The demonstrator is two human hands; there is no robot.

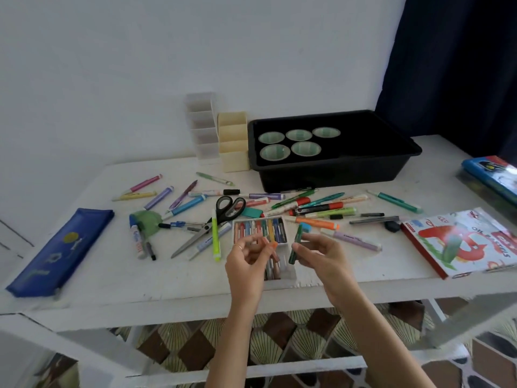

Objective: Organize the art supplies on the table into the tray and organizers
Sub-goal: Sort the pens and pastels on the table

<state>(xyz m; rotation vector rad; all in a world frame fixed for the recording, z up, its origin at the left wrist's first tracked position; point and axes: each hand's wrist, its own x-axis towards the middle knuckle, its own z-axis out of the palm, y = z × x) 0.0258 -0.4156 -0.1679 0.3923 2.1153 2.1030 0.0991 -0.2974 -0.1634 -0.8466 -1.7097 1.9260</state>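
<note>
Tabletop [377, 271]: left hand [247, 261] pinches orange pastel [273, 244], right hand [320, 256] green pastel [293, 256].

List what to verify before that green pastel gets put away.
1. Right hand grips green pastel: ok.
2. Left hand free: cannot tell; something orange shows at its fingertips.
3. Pastel box open and just below both hands: ok.
4. Free slot in the box: cannot tell; the hands cover part of it.
5. Black tray has bare floor beside the cups: ok.
</note>
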